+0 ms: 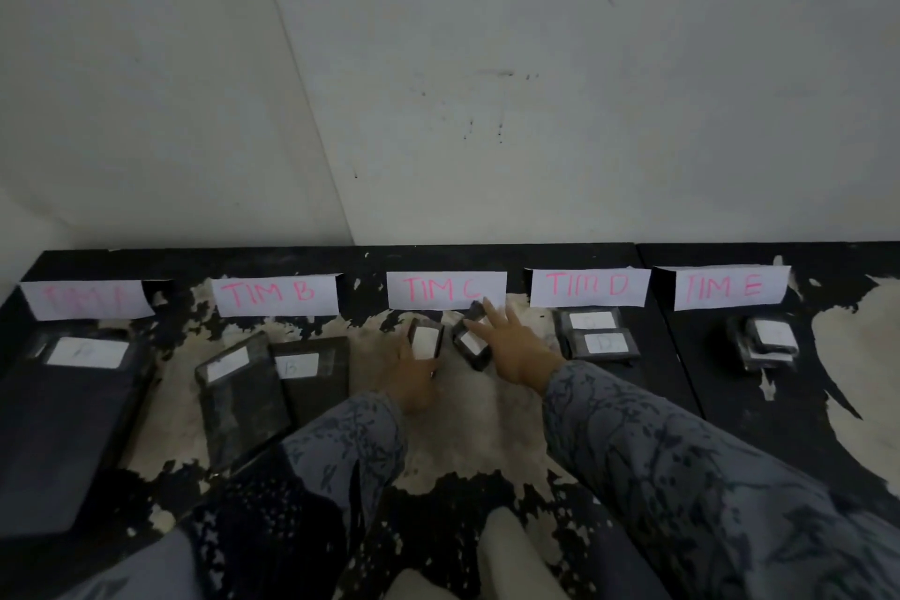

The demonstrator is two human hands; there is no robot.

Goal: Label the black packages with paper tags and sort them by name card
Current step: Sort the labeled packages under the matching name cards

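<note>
Roughly, the biggest black package lay flat on the table below the first card; it looked stiff and probably heavy, best taken by its edges; two small packages sat under the TIM C card, likely light with slick wrap; left hand gripped the left small package round its sides; right hand reached forward, fingers splayed straight, touching the right small package, grasping nothing.
</note>
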